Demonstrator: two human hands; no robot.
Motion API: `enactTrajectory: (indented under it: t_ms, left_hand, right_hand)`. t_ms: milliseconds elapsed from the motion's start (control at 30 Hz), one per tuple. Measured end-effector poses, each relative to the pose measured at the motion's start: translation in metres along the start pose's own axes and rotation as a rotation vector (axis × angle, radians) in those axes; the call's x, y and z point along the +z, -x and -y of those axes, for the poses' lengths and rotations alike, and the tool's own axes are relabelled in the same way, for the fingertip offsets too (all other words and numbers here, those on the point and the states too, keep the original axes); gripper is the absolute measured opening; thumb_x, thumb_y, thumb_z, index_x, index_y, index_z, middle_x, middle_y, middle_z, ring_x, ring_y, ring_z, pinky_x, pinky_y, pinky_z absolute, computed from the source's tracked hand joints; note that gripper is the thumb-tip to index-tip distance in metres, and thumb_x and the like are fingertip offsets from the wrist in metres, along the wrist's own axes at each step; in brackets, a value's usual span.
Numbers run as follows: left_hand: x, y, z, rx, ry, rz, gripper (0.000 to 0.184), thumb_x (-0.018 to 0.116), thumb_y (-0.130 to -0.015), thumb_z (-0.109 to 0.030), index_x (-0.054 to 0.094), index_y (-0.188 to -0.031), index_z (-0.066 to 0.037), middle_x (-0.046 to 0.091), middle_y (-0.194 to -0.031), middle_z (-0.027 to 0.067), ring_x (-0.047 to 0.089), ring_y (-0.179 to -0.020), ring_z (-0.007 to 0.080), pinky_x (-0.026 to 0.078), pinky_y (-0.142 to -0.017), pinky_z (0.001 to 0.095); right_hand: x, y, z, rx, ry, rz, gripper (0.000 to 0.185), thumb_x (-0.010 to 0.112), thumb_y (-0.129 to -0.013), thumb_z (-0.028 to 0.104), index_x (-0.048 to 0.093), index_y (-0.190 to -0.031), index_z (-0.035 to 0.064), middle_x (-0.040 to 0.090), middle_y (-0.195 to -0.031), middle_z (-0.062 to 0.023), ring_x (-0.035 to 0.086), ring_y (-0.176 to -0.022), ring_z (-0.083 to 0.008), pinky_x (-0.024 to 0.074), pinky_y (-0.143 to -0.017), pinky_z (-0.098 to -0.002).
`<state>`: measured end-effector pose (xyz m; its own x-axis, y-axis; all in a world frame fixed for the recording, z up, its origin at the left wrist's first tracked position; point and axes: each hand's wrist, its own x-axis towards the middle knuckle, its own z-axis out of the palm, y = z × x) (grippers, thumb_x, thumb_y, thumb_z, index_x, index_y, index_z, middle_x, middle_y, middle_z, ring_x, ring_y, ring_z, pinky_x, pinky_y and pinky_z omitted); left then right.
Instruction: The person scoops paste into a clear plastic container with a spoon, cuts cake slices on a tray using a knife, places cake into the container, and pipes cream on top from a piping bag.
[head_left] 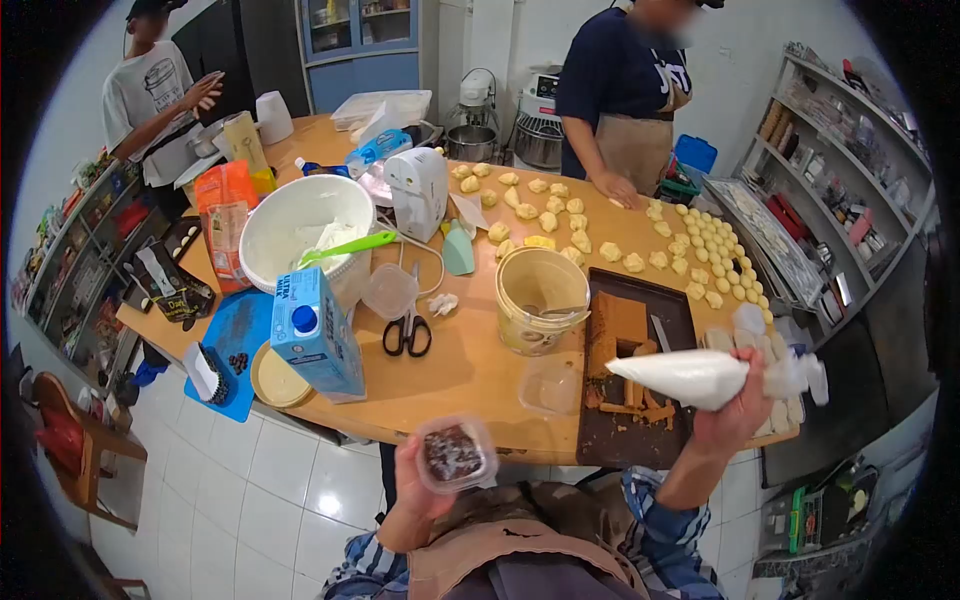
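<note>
My left hand point(418, 490) grips a small see-through plastic cup point(455, 455) with dark brown cake and white specks in it, held off the table's front edge. In my right hand point(735, 415) is a piping bag point(685, 378) full of white cream, its tip pointing left. Below the bag lies a dark baking tray point(655, 445) with a brown cake block point(622, 322) and cut strips. Left of the tray are a see-through container point(549, 384) and a cream-coloured tub point(535, 325) with a utensil inside.
On the wooden table point(450, 390) stand a white bowl point(262, 245) with a green spatula point(350, 246), a blue milk carton point(318, 345) and black scissors point(407, 337). Dough pieces point(525, 210) cover the far side. Two other people stand across the table, one touching dough.
</note>
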<state>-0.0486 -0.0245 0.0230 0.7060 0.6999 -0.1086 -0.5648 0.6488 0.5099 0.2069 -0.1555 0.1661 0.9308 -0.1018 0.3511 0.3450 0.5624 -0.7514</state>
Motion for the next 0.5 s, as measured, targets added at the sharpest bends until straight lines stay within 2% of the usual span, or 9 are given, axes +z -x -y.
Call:
enactTrajectory:
  t_ms: [33,200,233,300,433,500]
  left_hand:
    - [0.004,-0.006,0.006,-0.047,0.005,-0.018,0.066,0.034,-0.086,-0.055,0.047,-0.122,-0.001,0.056,-0.113,0.0188,0.058,-0.101,0.0348,0.048,-0.085,0.0493]
    - [0.037,-0.030,0.025,-0.193,-0.034,0.082,0.066,0.037,-0.086,-0.054,0.047,-0.122,0.000,0.056,-0.115,0.0179,0.058,-0.103,0.0320,0.047,-0.089,0.0462]
    - [0.042,-0.034,0.028,-0.207,0.004,0.145,0.062,0.038,-0.087,-0.051,0.046,-0.122,0.000,0.056,-0.115,0.0173,0.058,-0.104,0.0311,0.047,-0.090,0.0451]
    - [0.047,-0.039,0.035,-0.232,0.084,0.260,0.054,0.040,-0.089,-0.043,0.046,-0.122,0.000,0.056,-0.117,0.0159,0.057,-0.105,0.0293,0.046,-0.092,0.0429]
    - [0.052,-0.046,0.047,-0.217,0.099,0.277,0.051,0.040,-0.090,-0.042,0.043,-0.122,-0.003,0.055,-0.117,0.0148,0.057,-0.105,0.0302,0.046,-0.092,0.0448]
    - [0.056,-0.046,0.049,-0.209,0.045,0.248,0.051,0.041,-0.090,-0.043,0.040,-0.123,-0.004,0.053,-0.118,0.0138,0.056,-0.107,0.0300,0.046,-0.092,0.0447]
  right_hand:
    - [-0.009,0.000,0.002,-0.022,0.014,-0.062,0.024,0.052,-0.090,0.014,0.055,-0.070,0.0012,0.055,-0.070,-0.0084,0.056,-0.065,-0.0159,0.0495,-0.061,-0.0293]
    - [-0.040,0.007,0.009,-0.095,-0.036,-0.001,0.032,0.048,-0.093,0.017,0.049,-0.063,0.0052,0.052,-0.066,-0.0069,0.054,-0.064,-0.0162,0.0485,-0.059,-0.0316]
    - [-0.043,0.011,0.011,-0.097,-0.036,0.016,0.034,0.047,-0.094,0.017,0.048,-0.062,0.0062,0.050,-0.064,-0.0059,0.053,-0.064,-0.0160,0.0481,-0.059,-0.0319]
    - [-0.045,0.014,0.016,-0.160,-0.079,0.128,0.029,0.043,-0.095,0.017,0.049,-0.069,0.0067,0.045,-0.061,-0.0027,0.050,-0.063,-0.0153,0.0468,-0.063,-0.0329]
    - [-0.043,0.025,0.019,-0.279,-0.053,0.184,0.018,0.035,-0.096,0.015,0.049,-0.087,0.0093,0.036,-0.055,0.0015,0.046,-0.062,-0.0136,0.0424,-0.070,-0.0343]
    - [-0.046,0.030,0.014,-0.272,-0.120,0.274,0.014,0.035,-0.096,0.016,0.048,-0.095,0.0113,0.037,-0.054,0.0023,0.046,-0.061,-0.0136,0.0408,-0.071,-0.0352]
